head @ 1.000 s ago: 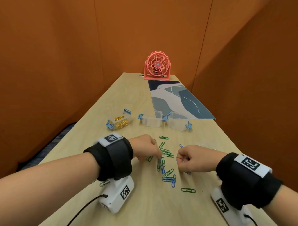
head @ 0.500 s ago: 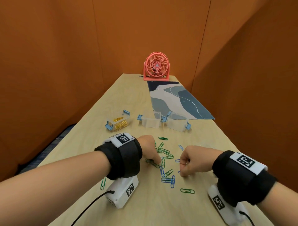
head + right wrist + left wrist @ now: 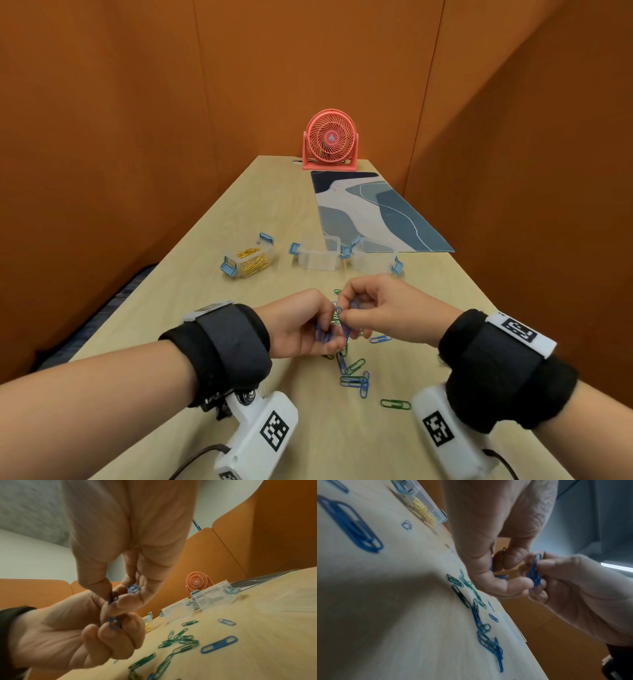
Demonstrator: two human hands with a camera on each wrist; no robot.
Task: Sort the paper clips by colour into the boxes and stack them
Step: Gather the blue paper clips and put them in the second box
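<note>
Both hands hover just above the loose pile of green and blue paper clips [image 3: 354, 377] on the table. My left hand [image 3: 325, 334] is turned inward, its fingers curled round a few blue clips [image 3: 500, 575]. My right hand [image 3: 346, 315] meets it fingertip to fingertip and pinches a small bunch of blue clips [image 3: 535, 573]. From the right wrist, another blue clip [image 3: 133, 588] shows against the right hand's fingers. Behind the hands stand a clear box of gold clips [image 3: 248, 262] and two clear boxes [image 3: 318, 257] [image 3: 373, 260] with nothing visible inside.
A single green clip [image 3: 395, 404] and a blue one [image 3: 380, 339] lie apart from the pile. A patterned blue mat [image 3: 370, 212] covers the far right of the table, and a pink fan [image 3: 330, 140] stands at the far end. Orange walls close in on both sides.
Both hands have risen from the pile and come together. The left hand has turned inward with blue clips in it; the right hand has moved left and up to meet it.
</note>
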